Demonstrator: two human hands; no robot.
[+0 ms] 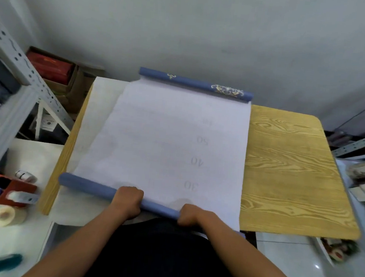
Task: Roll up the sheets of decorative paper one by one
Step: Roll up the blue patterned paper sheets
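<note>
At the far left stands a grey slotted-metal shelving rack (18,62), with a cardboard box of red packets (55,69) behind it by the wall. Below, on a white surface, sit a red tape dispenser (7,191) and a roll of clear tape (5,213) (both rather blurred).

The wood-grain worktop (289,169) fills the middle. On its left half lies the sheet of decorative paper (155,140), white backing side up, with faint printed numbers 30, 40 and 50 running up it. Its far end is curled into a blue roll with gold ornament (195,85) at the worktop's back edge. Its near end is wound into a plain blue roll (91,186) lying across the front edge.

The left hand (127,202) has its grip closed around this near roll, fingers curled over the top. Just to the right, the right hand (192,216) grips the same roll near its right end, knuckles up. A short bare stretch of roll shows between the two hands.

At the far right, another shelf (358,191) holds small boxes, too blurred to name.
</note>
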